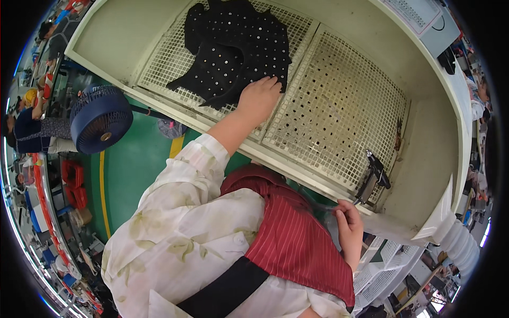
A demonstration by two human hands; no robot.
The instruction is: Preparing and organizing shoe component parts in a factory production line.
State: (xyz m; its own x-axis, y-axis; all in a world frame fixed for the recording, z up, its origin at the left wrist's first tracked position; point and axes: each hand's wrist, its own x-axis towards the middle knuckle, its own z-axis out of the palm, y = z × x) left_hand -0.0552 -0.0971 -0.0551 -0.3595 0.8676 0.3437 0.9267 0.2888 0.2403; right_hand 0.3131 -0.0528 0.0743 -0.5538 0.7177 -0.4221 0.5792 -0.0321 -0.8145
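Several overlapping black pieces of sheet material (225, 61), dotted with small pale spots, lie on the left grid of a pale bench. My left hand (260, 98) rests on their near right edge. Its fingers are stretched out side by side over the material. By the bench's near rim my right hand (349, 228) is closed, thumb and fingers pinched together. Something clear and thin shows beside those fingertips, but I cannot make out what it is. Beyond the right hand, a black spray gun (376, 172) with a metal tip leans at the grid's right end.
Pale walls (424, 127) surround the bench. Dark dots mark the right grid (331, 106). A blue fan (102, 119) stands at left above the green floor (127, 175). A ribbed hose (460, 246) is at lower right. A person (34, 127) is at far left.
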